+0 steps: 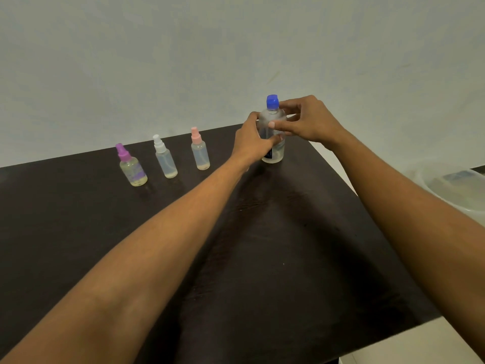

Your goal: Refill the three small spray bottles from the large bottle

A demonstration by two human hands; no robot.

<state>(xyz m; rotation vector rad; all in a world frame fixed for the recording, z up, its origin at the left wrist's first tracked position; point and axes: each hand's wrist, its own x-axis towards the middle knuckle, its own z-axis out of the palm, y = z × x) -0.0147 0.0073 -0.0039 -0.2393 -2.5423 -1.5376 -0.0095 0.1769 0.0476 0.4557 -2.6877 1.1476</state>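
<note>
table: dark brown wooden tabletop [275,245], all the bottles stand on it toward the far edge.
tub: translucent plastic tub [456,190] off the table's right side, well apart from the bottles; contents unclear.
large bottle: clear plastic bottle with blue screw cap [273,132], upright at the far right of the row, cap on. Looks mostly full, so I judge it heavy for its size; the thin wall will likely dent and squirt if squeezed once open. Best grip is mid-body, firm but not crushing.
left hand: my left hand [252,143] is wrapped around the bottle's body from the left, fingers curled on it, steadying it.
right hand: my right hand [307,122] is half-curled at the bottle's shoulder, thumb on the front wall, fingertips just beside the cap; cannot tell if they grip it yet.
small bottles: purple-capped spray bottle [132,168], white-capped spray bottle [165,160], pink-capped spray bottle [200,153], a row left of the large one, near-empty, all capped. Light, tippy; hold each body while unscrewing.
</note>
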